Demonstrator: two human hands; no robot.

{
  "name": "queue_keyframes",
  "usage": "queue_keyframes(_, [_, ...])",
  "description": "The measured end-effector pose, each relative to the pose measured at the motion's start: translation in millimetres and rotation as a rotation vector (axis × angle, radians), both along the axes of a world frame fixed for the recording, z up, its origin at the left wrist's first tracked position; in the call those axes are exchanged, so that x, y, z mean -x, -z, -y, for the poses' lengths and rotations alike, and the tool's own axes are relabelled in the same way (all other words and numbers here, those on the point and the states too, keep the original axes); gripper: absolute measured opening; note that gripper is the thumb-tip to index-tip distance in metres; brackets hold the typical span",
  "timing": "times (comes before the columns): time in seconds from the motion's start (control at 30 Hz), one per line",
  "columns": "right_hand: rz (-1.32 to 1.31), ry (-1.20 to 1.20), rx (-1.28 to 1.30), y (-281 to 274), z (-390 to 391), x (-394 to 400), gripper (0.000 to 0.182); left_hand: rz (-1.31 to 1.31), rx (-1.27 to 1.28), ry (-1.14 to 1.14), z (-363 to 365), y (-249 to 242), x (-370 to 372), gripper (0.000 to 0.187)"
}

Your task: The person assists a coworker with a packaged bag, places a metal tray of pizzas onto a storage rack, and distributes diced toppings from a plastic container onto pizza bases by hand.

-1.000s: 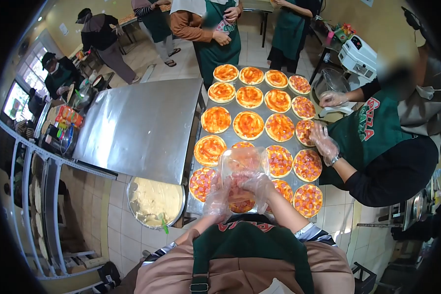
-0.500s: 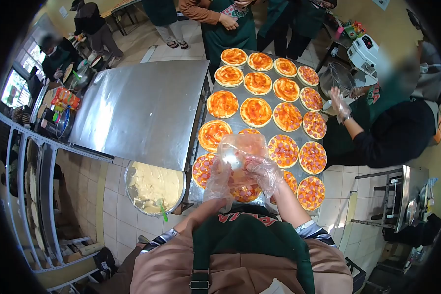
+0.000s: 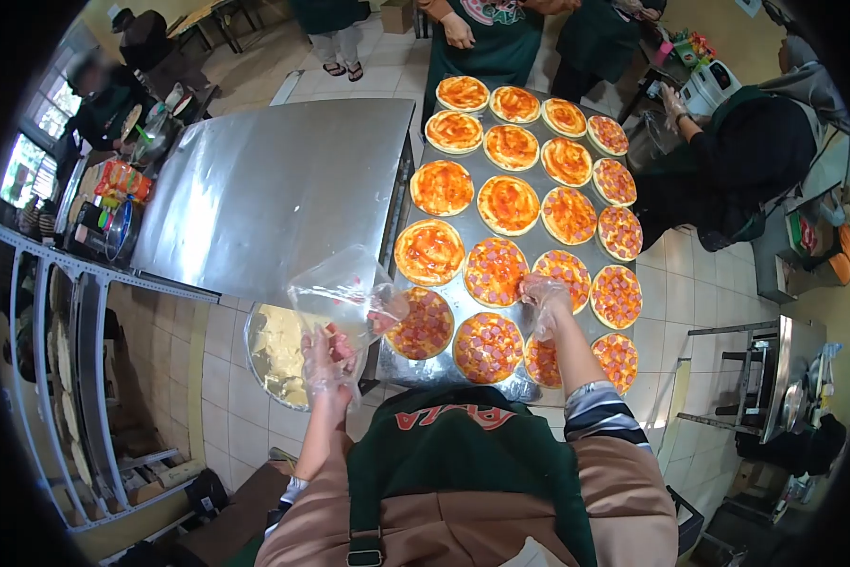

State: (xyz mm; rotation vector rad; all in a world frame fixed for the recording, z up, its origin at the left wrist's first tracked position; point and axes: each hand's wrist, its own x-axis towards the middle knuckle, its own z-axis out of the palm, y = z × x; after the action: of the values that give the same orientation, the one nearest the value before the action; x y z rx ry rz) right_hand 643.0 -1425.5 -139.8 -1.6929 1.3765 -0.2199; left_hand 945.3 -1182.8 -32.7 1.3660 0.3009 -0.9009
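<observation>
My left hand (image 3: pixel 323 369), in a clear plastic glove, grips a clear plastic container (image 3: pixel 335 288) tilted beside the table's left edge. Pink sausage pieces (image 3: pixel 342 342) show inside it. My right hand (image 3: pixel 549 300), also gloved, is over the gap between a sausage-topped pizza (image 3: pixel 494 274) and the pizza to its right (image 3: pixel 566 274). Its fingers are bunched together, and what they hold, if anything, is hidden. Sausage slices cover the front and right-hand pizzas, while those farther back on the left, such as one pizza (image 3: pixel 429 252), carry only red sauce.
The pizzas lie on a metal table (image 3: pixel 420 373). Left of it stands a second metal table (image 3: pixel 283 198), with a large bowl of pale mixture (image 3: pixel 278 354) below its front edge. A gloved co-worker (image 3: pixel 765 142) is at the right; another person (image 3: pixel 486 42) stands at the far end.
My hands have parted: the left carried the container leftward off the pizzas, the right moved slightly right and up. The co-worker at the right has drawn back from the table.
</observation>
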Motion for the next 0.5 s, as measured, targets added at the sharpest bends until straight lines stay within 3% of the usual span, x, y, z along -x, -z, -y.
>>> queue_keyframes(0.07, [-0.401, -0.256, 0.031, -9.1, 7.3, -20.6, 0.013, -0.004, -0.013, -0.028, -6.6, -6.4, -5.5, 0.038])
queue_keyframes(0.13, [-0.392, -0.172, -0.002, -12.5, 4.2, -36.2, 0.019, -0.003, 0.032, -0.034, -18.3, -4.8, -15.3, 0.037])
queue_keyframes(0.2, [-0.674, -0.378, 0.176, -6.1, 6.0, -49.5, 0.022, -0.026, 0.032, -0.017, -28.8, 4.9, -26.2, 0.039])
queue_keyframes(0.27, [-0.656, -0.34, 0.194, -10.5, 3.3, -65.2, 0.023, -0.051, 0.021, -0.03, -32.5, 5.9, -32.1, 0.039])
queue_keyframes(0.33, [-0.629, -0.116, 0.179, -26.3, -6.8, -77.5, 0.017, -0.038, 0.026, -0.026, -34.2, 2.4, -33.5, 0.039])
queue_keyframes(0.4, [-0.529, -0.08, 0.088, -34.4, -9.0, -83.9, 0.019, -0.023, 0.03, -0.023, -36.8, 2.9, -37.4, 0.04])
queue_keyframes(0.47, [-0.331, 0.211, -0.015, -50.4, -17.7, -91.3, 0.02, -0.025, 0.064, 0.005, -39.0, 9.2, -42.0, 0.042])
queue_keyframes(0.5, [-0.333, 0.212, -0.014, -45.7, -14.9, -88.9, 0.02, -0.026, 0.065, 0.005, -39.5, 11.0, -43.9, 0.042])
